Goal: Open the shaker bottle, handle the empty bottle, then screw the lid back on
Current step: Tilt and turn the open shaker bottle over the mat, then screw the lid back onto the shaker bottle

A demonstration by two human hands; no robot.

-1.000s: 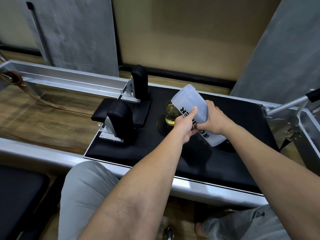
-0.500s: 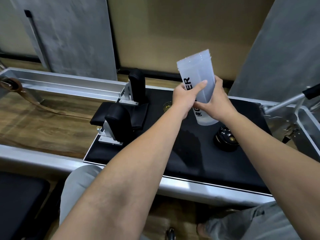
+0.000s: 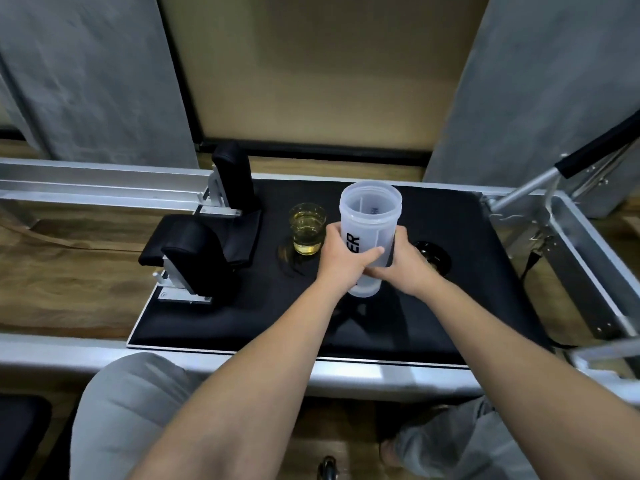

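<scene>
You are holding the shaker bottle (image 3: pixel 369 230) with both hands. It stands up straight, with its open top facing up, and you can see right down inside it. It looks empty. Its bottom seems to sit on the black pad (image 3: pixel 467 289), or just above it; I cannot tell which.

Your left hand (image 3: pixel 343 259) is wrapped around the left side of the bottle, and its fingers (image 3: pixel 372 254) curl across the front, over part of the black letters. Your right hand (image 3: pixel 407 265) is wrapped around the right side, low down, touching your left hand. Both hands are closed snugly on the bottle.

The black lid (image 3: pixel 433 254) lies on the pad just to the right of your right hand, partly hidden behind it. It is off the bottle.

A small glass (image 3: pixel 308 228) with yellow liquid stands on the pad just to the left of your left hand, close by but not touching the bottle.

Further left on the pad are two black padded blocks (image 3: pixel 197 251) on metal brackets, well away from the bottle. A metal bar with a black grip (image 3: pixel 595 150) sticks up at the far right.
</scene>
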